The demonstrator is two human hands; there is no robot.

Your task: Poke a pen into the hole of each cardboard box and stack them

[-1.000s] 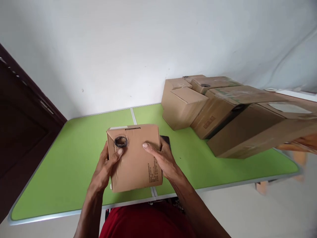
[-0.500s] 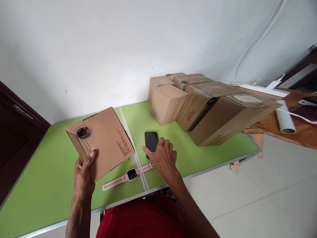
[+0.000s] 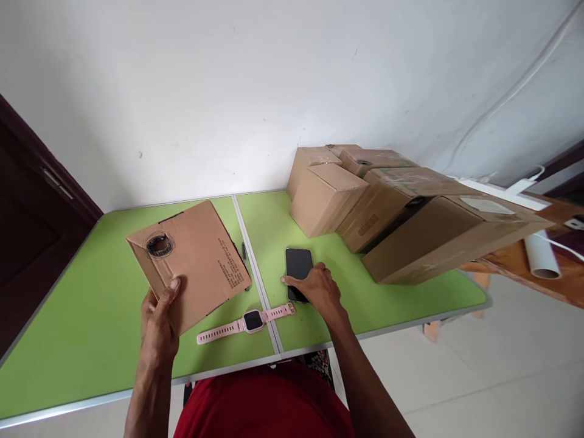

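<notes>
My left hand (image 3: 159,316) is closed on the lower left edge of a flat brown cardboard box (image 3: 201,267), its thumb on top. The box has a dark-ringed hole near one end and small printed text at the other, and is tilted above the table. My right hand (image 3: 319,289) spans the lower part of a black smartphone (image 3: 299,263), thumb at the left edge and fingers curled at the right. The phone appears flat on the table. Just below lies a pink smartwatch (image 3: 253,320), strap spread out. A dark slim object (image 3: 244,250) shows partly from behind the box.
Several closed cardboard boxes (image 3: 328,198) stand against the wall on the right of the green table (image 3: 91,328). A metal-edged seam (image 3: 255,267) crosses the table. Farther right, a wooden table (image 3: 515,258) carries a white tube (image 3: 542,255) and a power strip (image 3: 506,191).
My right hand has come down around the phone, which appears shifted slightly right. The view has turned a little left. My left hand still holds the cardboard box.
</notes>
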